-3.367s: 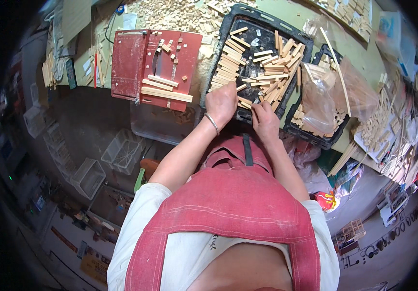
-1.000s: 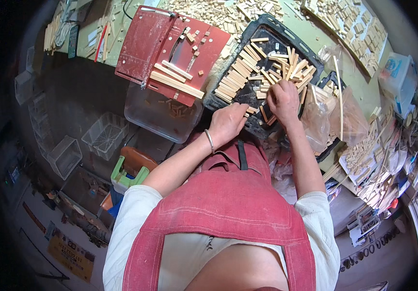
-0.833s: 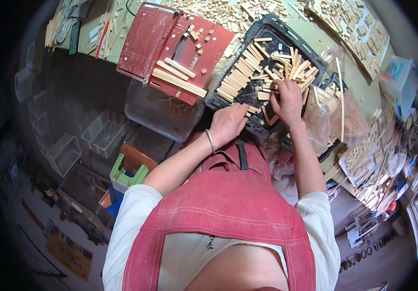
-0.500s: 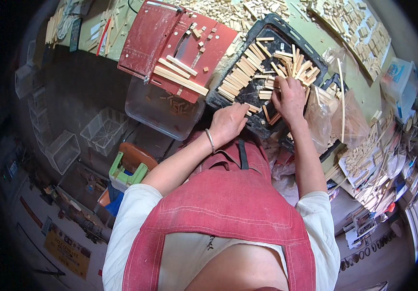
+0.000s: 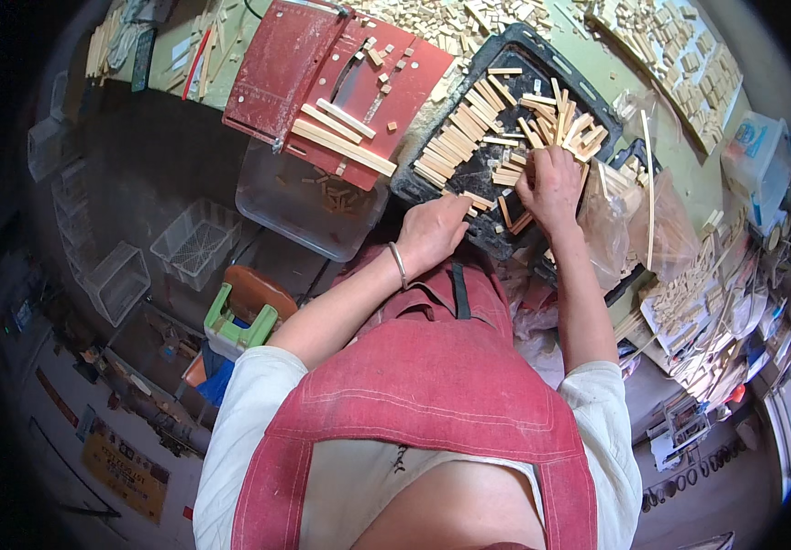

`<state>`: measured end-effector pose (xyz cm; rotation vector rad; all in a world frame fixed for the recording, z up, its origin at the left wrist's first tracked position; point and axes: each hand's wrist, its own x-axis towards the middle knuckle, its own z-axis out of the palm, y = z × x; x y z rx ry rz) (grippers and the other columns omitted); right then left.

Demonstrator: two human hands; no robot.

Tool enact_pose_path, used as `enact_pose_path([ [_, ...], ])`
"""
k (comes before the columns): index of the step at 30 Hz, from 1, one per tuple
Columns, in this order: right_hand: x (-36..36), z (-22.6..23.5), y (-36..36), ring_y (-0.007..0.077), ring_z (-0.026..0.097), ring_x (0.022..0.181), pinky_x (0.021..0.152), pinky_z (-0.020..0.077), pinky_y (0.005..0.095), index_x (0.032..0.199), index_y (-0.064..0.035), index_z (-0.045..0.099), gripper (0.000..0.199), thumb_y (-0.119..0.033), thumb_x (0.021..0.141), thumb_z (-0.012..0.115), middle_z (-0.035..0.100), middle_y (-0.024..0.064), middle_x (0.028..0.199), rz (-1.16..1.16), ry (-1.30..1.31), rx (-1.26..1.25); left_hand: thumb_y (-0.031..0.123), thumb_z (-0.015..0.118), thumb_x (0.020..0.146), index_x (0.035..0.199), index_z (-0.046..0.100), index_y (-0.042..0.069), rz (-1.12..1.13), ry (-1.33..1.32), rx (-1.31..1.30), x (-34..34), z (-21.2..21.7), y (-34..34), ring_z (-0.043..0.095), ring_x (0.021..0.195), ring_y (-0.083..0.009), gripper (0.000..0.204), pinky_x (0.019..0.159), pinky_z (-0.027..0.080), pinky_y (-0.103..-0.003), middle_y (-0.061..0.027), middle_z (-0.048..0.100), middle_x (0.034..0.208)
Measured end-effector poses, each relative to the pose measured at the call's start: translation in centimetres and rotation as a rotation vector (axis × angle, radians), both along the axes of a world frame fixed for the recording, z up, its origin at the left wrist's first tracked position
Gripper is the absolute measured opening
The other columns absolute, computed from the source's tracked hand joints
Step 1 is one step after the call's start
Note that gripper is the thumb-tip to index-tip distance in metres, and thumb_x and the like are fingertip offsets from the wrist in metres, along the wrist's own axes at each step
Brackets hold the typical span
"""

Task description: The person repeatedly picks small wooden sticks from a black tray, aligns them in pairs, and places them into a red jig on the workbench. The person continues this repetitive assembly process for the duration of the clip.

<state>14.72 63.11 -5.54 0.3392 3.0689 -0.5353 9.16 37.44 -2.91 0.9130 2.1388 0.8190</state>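
Note:
A black plastic tray (image 5: 579, 66) lies slantwise before me, holding many short wooden sticks (image 5: 455, 144). Those on its left side are lined up in a row; the ones on the right are jumbled in a heap (image 5: 568, 119). My left hand (image 5: 434, 229), a metal bangle on its wrist, rests at the tray's near left corner. Its fingers are closed on a few wooden sticks (image 5: 478, 201) whose ends poke out past the fingertips. My right hand (image 5: 552, 188) reaches down into the tray beside the heap, its fingers bunched together. The fingertips are hidden, so what they hold does not show.
Left of the tray stands a red table saw (image 5: 276, 78) with loose sticks (image 5: 345, 148) and small blocks on top. Below it hangs a clear plastic bin (image 5: 299, 206). Plastic bags (image 5: 661, 225) crowd the tray's right side. Many wooden blocks (image 5: 670, 55) cover the green bench behind.
My right hand has shifted slightly right and down, and the sticks beside its fingers lie a little differently. My left hand stays in place.

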Motion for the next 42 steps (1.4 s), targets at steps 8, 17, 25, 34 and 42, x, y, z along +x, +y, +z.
enact_pose_path([
  [8,-0.1,1.7,-0.9,0.0348,0.060,0.104,0.089,0.0486,0.0471,0.118,-0.0062,0.067,0.049,-0.022,0.074,0.082,0.060,0.0138,0.108,0.031,-0.101,-0.018,0.011,0.075,0.091,0.129,0.063,0.007,-0.005,0.002,-0.012,0.2,0.1,0.0,0.071,0.095,-0.0394,0.040,0.080,0.057,-0.049,-0.0173,0.068,0.101],
  [17,-0.2,3.1,-1.8,0.0348,0.058,0.114,0.096,0.0478,0.0462,0.124,-0.0061,0.061,0.063,-0.023,0.069,0.086,0.060,0.0137,0.119,0.090,-0.142,0.019,0.014,0.075,0.092,0.128,0.063,0.008,-0.012,0.012,-0.031,0.3,0.3,-0.1,0.071,0.094,-0.0398,0.039,0.078,0.057,-0.050,-0.0168,0.068,0.101],
  [25,0.3,2.4,-2.1,0.0343,0.058,0.115,0.096,0.0461,0.0454,0.121,-0.0056,0.060,0.062,-0.025,0.069,0.087,0.060,0.0138,0.118,0.071,-0.184,0.042,0.014,0.075,0.092,0.127,0.062,0.009,0.007,0.019,-0.007,0.6,0.5,-0.2,0.070,0.093,-0.0396,0.037,0.078,0.057,-0.050,-0.0169,0.068,0.101],
  [34,0.9,1.4,-1.8,0.0350,0.058,0.104,0.090,0.0458,0.0459,0.109,-0.0051,0.061,0.053,-0.027,0.068,0.085,0.059,0.0143,0.107,0.031,-0.085,0.038,0.013,0.076,0.093,0.131,0.064,0.006,0.126,-0.062,0.080,0.7,0.3,0.2,0.072,0.092,-0.0324,0.041,0.079,0.059,-0.042,-0.0146,0.070,0.103],
  [42,1.5,6.8,-6.2,0.0360,0.060,0.096,0.086,0.0465,0.0468,0.108,-0.0057,0.062,0.047,-0.018,0.068,0.084,0.061,0.0136,0.101,-0.173,0.154,-0.188,0.013,0.074,0.104,0.156,0.050,0.000,0.630,-1.210,0.523,-0.3,0.9,4.3,0.065,0.121,-0.0139,0.059,0.108,0.052,-0.030,-0.0055,0.068,0.135],
])
